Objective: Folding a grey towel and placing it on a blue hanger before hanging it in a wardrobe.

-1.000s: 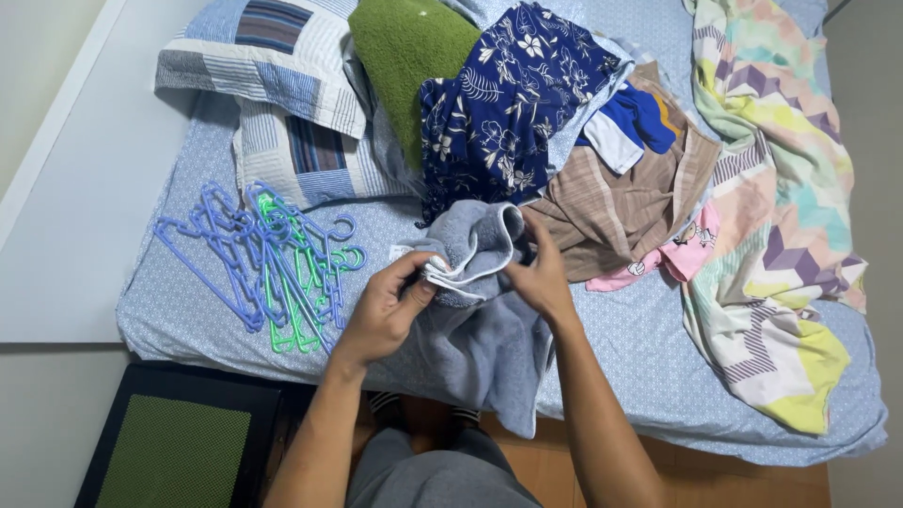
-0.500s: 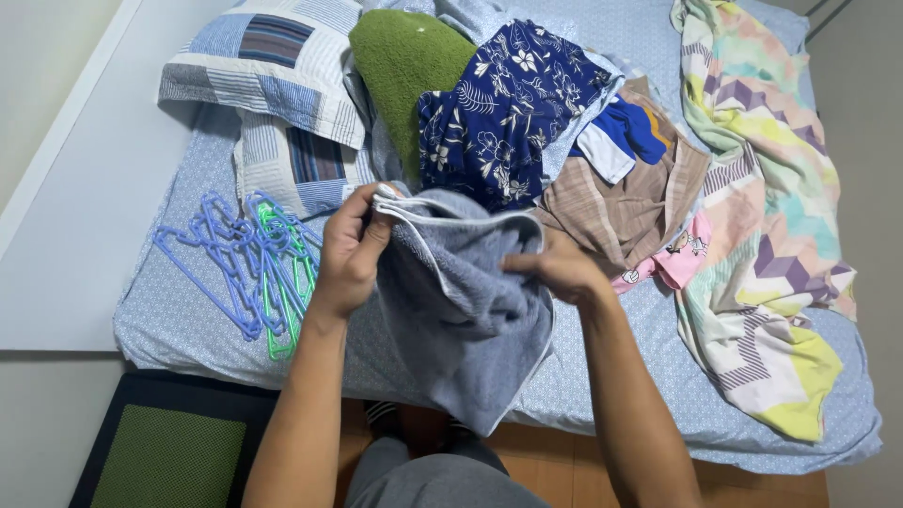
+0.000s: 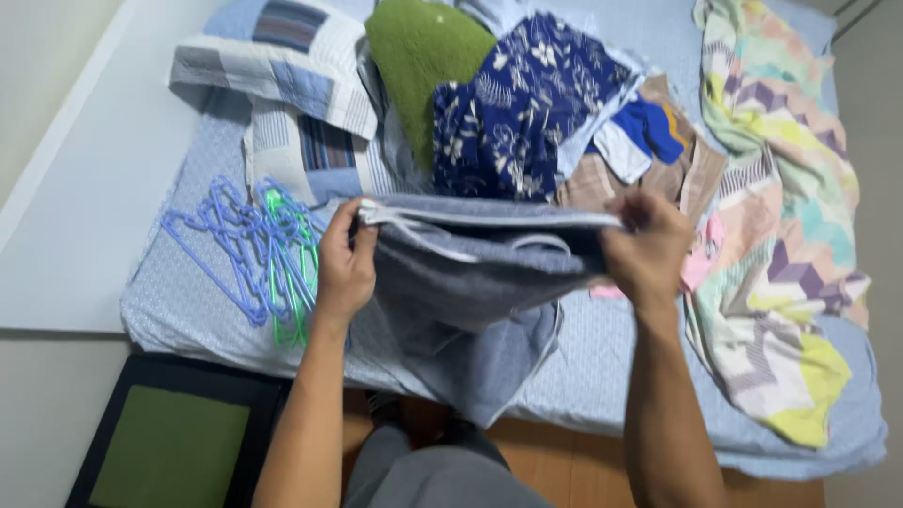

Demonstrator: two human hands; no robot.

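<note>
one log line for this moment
left hand: grips grey shorts waistband | right hand: grips other end | shorts: stretched flat over bed | hangers: left of hands

Bare forearms, no sleeves or jewellery visible; grey trousers (image 3: 451, 475) (only lap shows at bottom edge).

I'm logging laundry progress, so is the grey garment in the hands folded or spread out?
Spread out: the left hand and right hand pull the grey garment taut by its top edge, the rest hanging loose.
</note>
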